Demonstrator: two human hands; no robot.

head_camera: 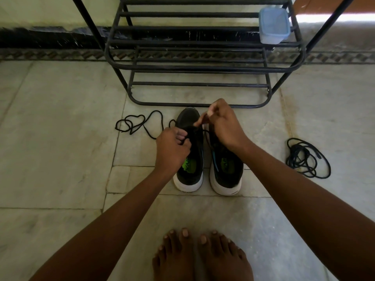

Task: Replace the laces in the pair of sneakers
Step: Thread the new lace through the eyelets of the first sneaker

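Two black sneakers with white soles stand side by side on the floor, toes pointing away from me: the left sneaker [189, 171] and the right sneaker [226, 175]. My left hand [172, 151] pinches a black lace over the left sneaker's eyelets. Above the toe area, my right hand [225, 124] pinches the other stretch of that lace, and its wrist hides part of the right sneaker. A black lace [138, 123] trails from the left sneaker across the floor to the left. A second black lace [306, 159] lies bundled on the floor to the right.
A black metal shoe rack [194, 67] stands just beyond the sneakers, with a pale blue lidded plastic container [274, 25] on one shelf. My bare feet [203, 258] rest on the marble tile floor [60, 138] near the bottom edge.
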